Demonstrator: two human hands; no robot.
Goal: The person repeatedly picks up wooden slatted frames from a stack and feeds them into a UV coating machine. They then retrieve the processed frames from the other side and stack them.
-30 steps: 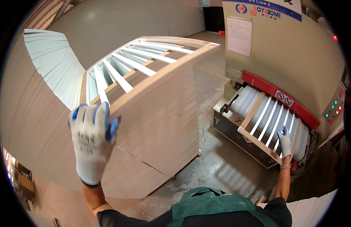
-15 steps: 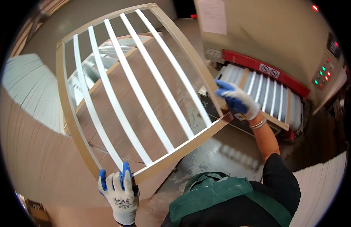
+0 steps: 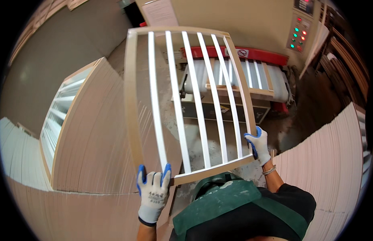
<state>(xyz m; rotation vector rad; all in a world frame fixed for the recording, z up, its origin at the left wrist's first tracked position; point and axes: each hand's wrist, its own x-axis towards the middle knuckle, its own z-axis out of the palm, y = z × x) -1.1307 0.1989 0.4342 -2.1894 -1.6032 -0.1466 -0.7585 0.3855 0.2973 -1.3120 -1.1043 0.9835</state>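
Both of my hands hold a rectangular slatted frame [image 3: 131, 92] with tan edges and several white slats, tilted up in front of me. My left hand [image 3: 153, 193], in a white glove with blue fingertips, grips its near left corner. At the right rail, just above the near right corner, my right hand [image 3: 258, 145] is closed in a matching glove. Past the frame, a second slatted frame [image 3: 268, 77] lies on the roller bed of a machine, partly hidden by the one I hold.
The beige machine [image 3: 234, 24] has a red guard bar [image 3: 271, 58] and a panel of lit buttons [image 3: 297, 35]. Tall stacks of frames stand at left [image 3: 86, 140] and right [image 3: 319, 160]. More boards [image 3: 339, 76] lean at the far right.
My view has turned right toward the machine, and the held frame has swung with it. My right hand, blurred at the right rail earlier, now grips that rail lower down.
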